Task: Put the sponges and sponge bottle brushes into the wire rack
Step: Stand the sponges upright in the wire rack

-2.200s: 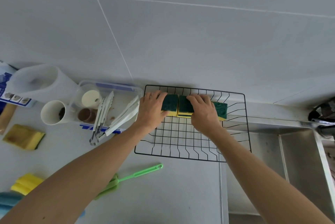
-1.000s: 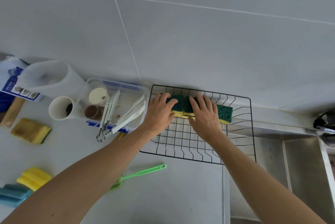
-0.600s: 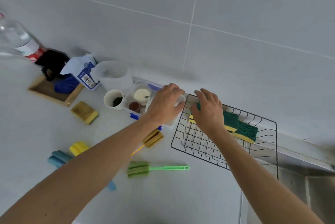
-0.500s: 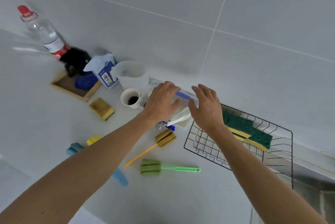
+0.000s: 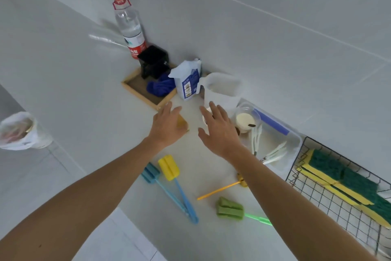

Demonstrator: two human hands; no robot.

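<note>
The black wire rack (image 5: 313, 189) sits at the right edge with green-and-yellow sponges (image 5: 347, 178) lying in it. On the white counter lie several sponge bottle brushes: a yellow-headed one (image 5: 169, 166), a blue one (image 5: 151, 173), a green one (image 5: 229, 210) and an orange-handled one (image 5: 218, 190) partly under my right forearm. My left hand (image 5: 168, 126) hovers open over a yellow sponge (image 5: 182, 122), which it mostly hides. My right hand (image 5: 220, 130) is open beside it, holding nothing.
A clear plastic tub (image 5: 273, 140) with cups and white tongs stands left of the rack. Behind it are a white jug (image 5: 222, 89), a blue-and-white packet (image 5: 188, 80), a wooden tray (image 5: 143, 89) with a black box, and a water bottle (image 5: 130, 26). A bag (image 5: 19, 131) sits at the far left.
Both hands have left the sponges in the rack and moved left across the counter to above the yellow sponge. The view has swung left with them.
</note>
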